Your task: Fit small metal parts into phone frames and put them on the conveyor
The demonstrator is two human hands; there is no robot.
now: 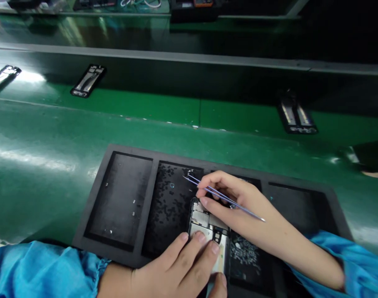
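An opened phone [203,218], its metal plates and inner parts bare, lies tilted across a dark foam tray [131,148]. My left hand [184,265] rests over its lower part, fingers laid across it and thumb at the near side, holding it. My right hand [234,196] pinches a pair of slim tweezers [221,194] above the phone's top end. The tweezers' tips point left, near a small metallic piece [190,171]; whether they touch it I cannot tell. My left palm hides the phone's bottom end.
Many tiny dark bits [168,207] fill one tray compartment, and small silvery pieces [244,254] another. Beyond the green bench [52,132], phone frames [88,80] lie on a green strip, with another phone frame [297,114] to the right. A grey rail [176,56] runs behind them.
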